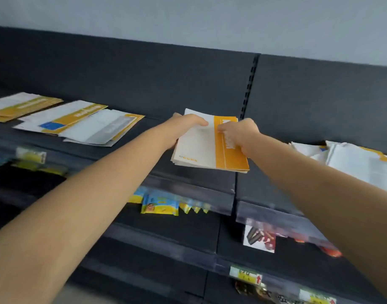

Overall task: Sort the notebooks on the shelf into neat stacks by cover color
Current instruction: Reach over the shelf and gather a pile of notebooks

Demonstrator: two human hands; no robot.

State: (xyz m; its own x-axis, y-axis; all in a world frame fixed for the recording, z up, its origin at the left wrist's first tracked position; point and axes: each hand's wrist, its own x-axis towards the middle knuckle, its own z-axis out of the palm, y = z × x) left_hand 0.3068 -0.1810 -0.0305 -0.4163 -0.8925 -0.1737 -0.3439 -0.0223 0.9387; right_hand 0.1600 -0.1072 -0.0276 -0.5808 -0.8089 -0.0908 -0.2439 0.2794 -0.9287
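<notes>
Dark shelving [126,156] runs below a pale grey wall [188,18], its back panel split by a slotted upright [250,84] just behind the right hand [240,132]. Well left of the left hand [183,126], white-and-yellow notebooks [96,126] lie fanned and overlapping. A loose heap [359,163] lies right of the right hand. Both hands grip a stack of orange-banded notebooks [201,150]: the left hand curls round its left edge and the right pinches the orange band. Bare shelf separates the left hand from the fanned notebooks. Below the hands sit blue-and-yellow packets [159,204].
</notes>
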